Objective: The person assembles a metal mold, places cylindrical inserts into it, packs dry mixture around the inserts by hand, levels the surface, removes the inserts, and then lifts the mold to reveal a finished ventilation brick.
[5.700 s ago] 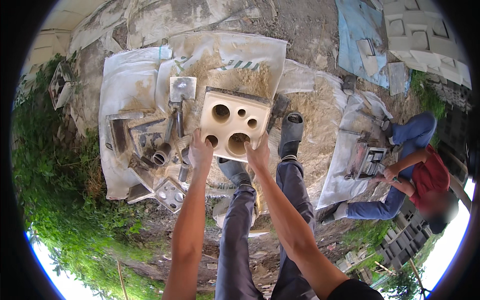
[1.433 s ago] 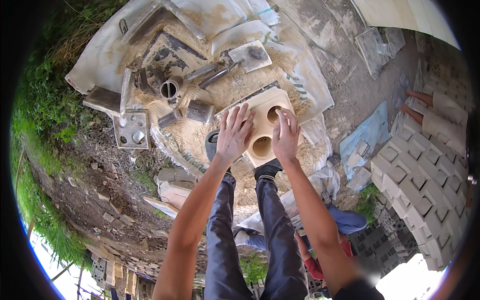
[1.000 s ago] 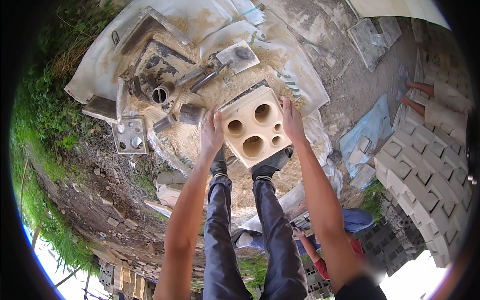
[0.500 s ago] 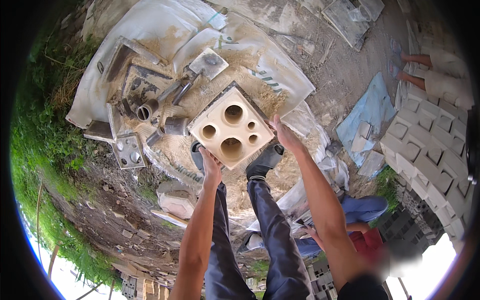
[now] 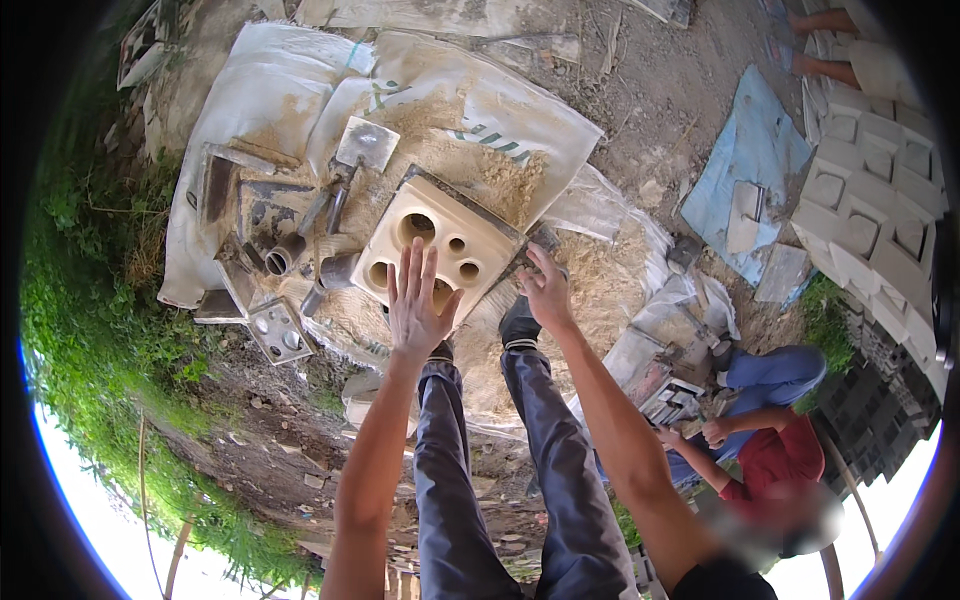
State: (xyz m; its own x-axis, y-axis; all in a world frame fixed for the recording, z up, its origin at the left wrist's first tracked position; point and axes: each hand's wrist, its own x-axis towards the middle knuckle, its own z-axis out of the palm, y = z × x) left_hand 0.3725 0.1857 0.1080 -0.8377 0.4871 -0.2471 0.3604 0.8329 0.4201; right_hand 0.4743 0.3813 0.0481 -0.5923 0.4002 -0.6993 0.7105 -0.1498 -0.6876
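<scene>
A square cream block (image 5: 490, 235) with several round holes of different sizes lies on a dark board (image 5: 455, 190) in front of my feet. My left hand (image 5: 420, 300) is open above the block's near part, fingers spread, hiding some of its holes. Just off the block's right corner is my right hand (image 5: 543, 290), open with fingers apart and nothing seen in it. Left of the block lie a square-bladed trowel (image 5: 367, 145), a short metal tube (image 5: 286, 254) and a dark metal cylinder (image 5: 338, 270).
Sandy white sacking (image 5: 550, 125) spreads under the block. A metal plate with holes (image 5: 280, 332) lies at the left. A co-worker in a red shirt (image 5: 785, 450) crouches at the right, hands by a metal mould (image 5: 672, 400). Beyond are a blue sheet (image 5: 745, 170) and stacked blocks (image 5: 880, 170).
Both hands have let go of the block's sides. The left is now raised over it with fingers spread; the right has drawn off its corner. The whole view has also shifted.
</scene>
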